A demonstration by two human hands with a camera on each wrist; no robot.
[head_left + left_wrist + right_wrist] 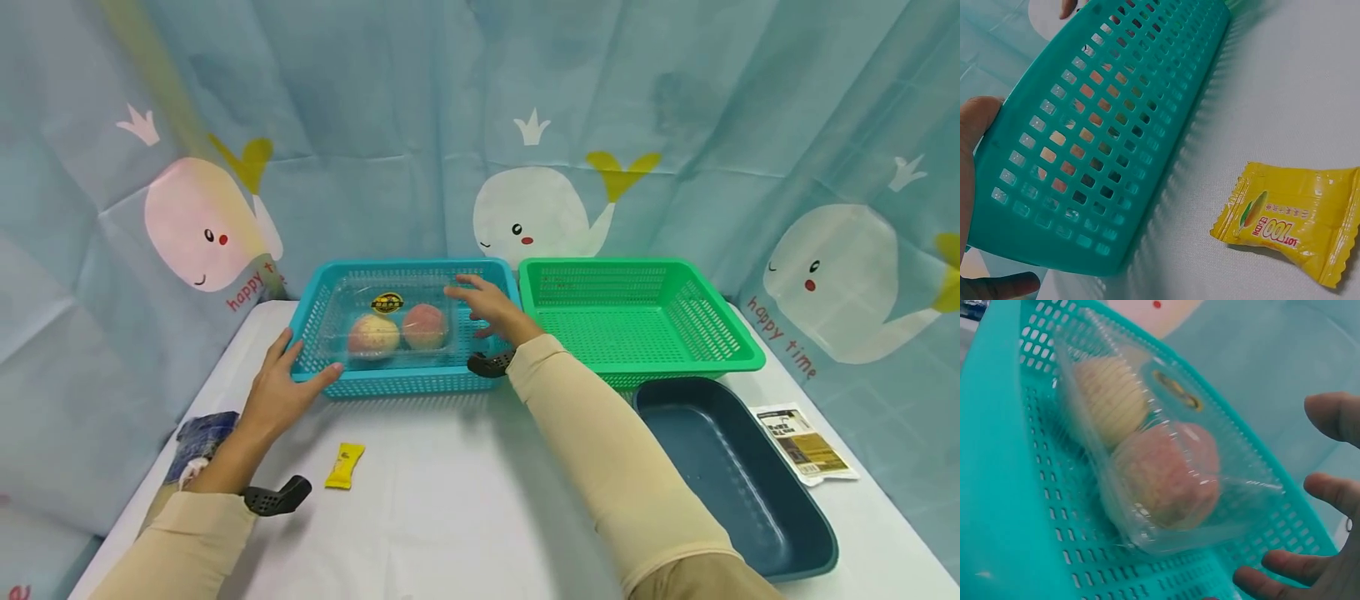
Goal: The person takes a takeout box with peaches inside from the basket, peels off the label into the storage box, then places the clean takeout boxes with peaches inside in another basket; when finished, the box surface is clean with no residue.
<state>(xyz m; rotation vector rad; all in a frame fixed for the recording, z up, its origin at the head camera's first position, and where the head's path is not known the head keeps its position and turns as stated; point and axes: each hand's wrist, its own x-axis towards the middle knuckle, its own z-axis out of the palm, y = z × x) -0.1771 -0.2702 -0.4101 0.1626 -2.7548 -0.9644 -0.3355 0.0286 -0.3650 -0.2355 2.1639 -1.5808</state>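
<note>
A clear plastic box [387,317] with two peaches [1166,475] inside lies in the blue basket [420,383]. Its lid bears a black and gold label [387,302]. At the basket's front left corner is my left hand [281,390], fingers spread along the rim and thumb extended by the front wall. Over the basket's right part hovers my right hand [491,308], fingers apart and holding nothing. The right wrist view shows its fingertips a little away from the box's end.
Right of the blue basket stands a green basket [720,367], with a dark blue tub [806,508] before it. A yellow candy packet [345,465] lies on the white table [420,517]. A flat packet [806,442] sits far right; a dark blue package [202,437] is partly behind my left arm.
</note>
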